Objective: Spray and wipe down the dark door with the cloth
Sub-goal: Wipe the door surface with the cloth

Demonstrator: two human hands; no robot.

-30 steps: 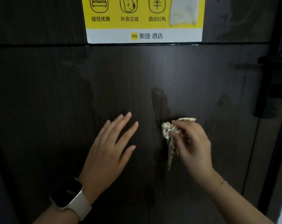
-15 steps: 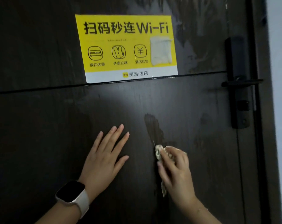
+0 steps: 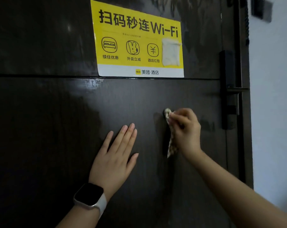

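Note:
The dark door (image 3: 49, 120) fills the view, with a wet streak just left of the cloth. My right hand (image 3: 186, 129) is closed on a small patterned cloth (image 3: 170, 145) and presses it against the door below the sticker; the cloth's tail hangs down under the fingers. My left hand (image 3: 116, 153) lies flat on the door to the left of the cloth, fingers spread, holding nothing. A smartwatch sits on that wrist. No spray bottle is in view.
A yellow Wi-Fi sticker (image 3: 136, 38) is stuck on the upper door panel. The black lock plate with its lever handle (image 3: 230, 89) is at the door's right edge. A pale wall (image 3: 274, 96) lies beyond the frame.
The view has tilted up and turned right, showing more sticker and wall. My right hand with the cloth has moved up the door along the wet streak. My left hand stays flat.

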